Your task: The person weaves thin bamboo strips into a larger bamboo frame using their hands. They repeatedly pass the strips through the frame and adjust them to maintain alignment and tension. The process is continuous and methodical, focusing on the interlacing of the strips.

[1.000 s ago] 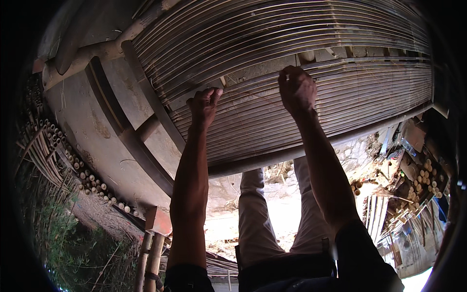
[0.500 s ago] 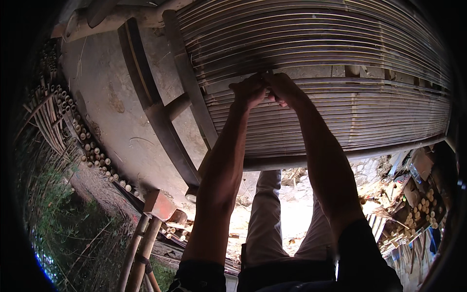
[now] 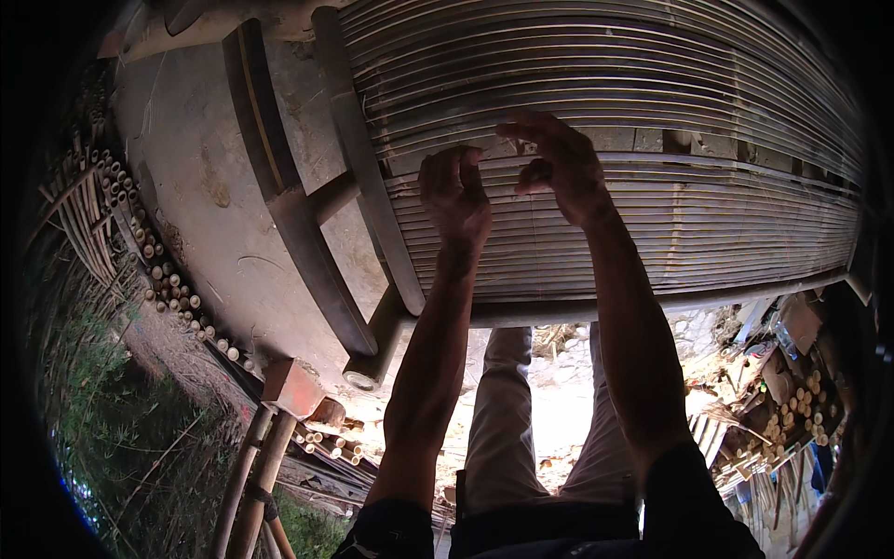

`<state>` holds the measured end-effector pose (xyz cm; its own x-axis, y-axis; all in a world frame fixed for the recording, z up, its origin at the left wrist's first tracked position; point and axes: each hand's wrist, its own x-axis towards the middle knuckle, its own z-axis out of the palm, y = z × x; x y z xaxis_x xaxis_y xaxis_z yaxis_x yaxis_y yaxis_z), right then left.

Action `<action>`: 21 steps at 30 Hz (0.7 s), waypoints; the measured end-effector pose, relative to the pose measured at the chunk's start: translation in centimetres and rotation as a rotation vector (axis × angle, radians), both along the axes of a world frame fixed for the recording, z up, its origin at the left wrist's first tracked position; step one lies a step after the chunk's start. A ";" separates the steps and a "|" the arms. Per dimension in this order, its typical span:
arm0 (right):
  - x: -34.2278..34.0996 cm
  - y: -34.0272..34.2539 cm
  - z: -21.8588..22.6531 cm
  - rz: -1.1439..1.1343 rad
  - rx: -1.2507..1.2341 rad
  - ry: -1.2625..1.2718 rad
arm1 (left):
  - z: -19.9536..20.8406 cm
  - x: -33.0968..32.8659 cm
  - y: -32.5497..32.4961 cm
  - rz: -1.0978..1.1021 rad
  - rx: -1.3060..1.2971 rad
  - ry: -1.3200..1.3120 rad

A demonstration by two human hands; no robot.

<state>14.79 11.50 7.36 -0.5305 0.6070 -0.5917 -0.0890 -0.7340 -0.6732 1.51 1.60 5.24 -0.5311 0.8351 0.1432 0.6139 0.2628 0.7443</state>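
Observation:
Both hands are raised over a panel of thin, dark bamboo slats (image 3: 689, 228) laid side by side. My left hand (image 3: 454, 194) is by the left part of the panel, its fingers curled in and a fingertip pointing right. Whatever those fingers may pinch is too small to make out. To its right, my right hand (image 3: 570, 172) has bent fingers, with the thumb apart from them and nothing visible between. The two hands are separated by a small space. Beyond them a lengthwise gap divides the slats into a near and a far group.
A dark frame rail (image 3: 368, 177) borders the panel's left end, and a bamboo pole (image 3: 540, 312) runs along its near edge. A curved bamboo piece (image 3: 270, 140) lies farther left over the concrete floor (image 3: 191, 186). Cut bamboo poles (image 3: 801, 410) are stacked at lower right.
My hands were together at the gap between the slats. They have come apart and lifted, the left moving left and the right hand's fingers spreading.

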 end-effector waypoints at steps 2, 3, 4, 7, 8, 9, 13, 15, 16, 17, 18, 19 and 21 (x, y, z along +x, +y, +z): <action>-0.1 -0.9 -0.8 0.256 0.103 -0.048 | 1.5 0.5 0.2 -0.082 0.036 -0.082; 0.8 -1.8 -3.1 0.357 0.699 -0.194 | 1.9 0.7 0.6 -0.132 0.038 -0.098; 1.4 -1.9 -2.2 0.464 0.884 -0.377 | 2.0 0.3 0.1 -0.165 0.029 -0.108; 6.5 -2.2 3.1 0.765 0.736 -0.870 | -2.4 -0.7 -1.1 -0.202 -0.251 0.103; 8.5 -2.8 4.4 0.940 0.732 -1.008 | -3.5 -1.0 -1.1 -0.219 -0.364 0.165; 10.5 -3.3 5.1 1.139 0.548 -0.946 | -4.0 -1.3 -0.6 -0.306 -0.448 0.115; 14.1 -5.8 6.0 1.358 -0.224 -0.414 | -3.7 -1.8 1.9 -0.500 -0.716 -0.061; 12.5 -5.4 7.5 1.255 -0.325 -0.063 | -3.5 -1.7 2.4 -0.522 -0.797 -0.040; 11.5 -4.3 9.5 1.127 -0.276 0.030 | -3.4 -0.9 3.5 -0.560 -0.814 -0.041; 9.3 -2.7 10.9 1.005 -0.159 0.160 | -3.0 -1.7 2.7 -0.522 -0.813 -0.073; 8.0 -1.4 11.9 0.737 -0.009 0.342 | -3.1 -1.9 1.9 -0.504 -0.681 0.014; 6.8 -0.1 11.1 0.349 -0.003 0.349 | -3.7 -1.7 1.1 -0.496 -0.540 0.097; 4.6 2.6 9.4 -0.380 0.220 0.354 | -4.4 -0.7 0.1 -0.438 -0.329 0.238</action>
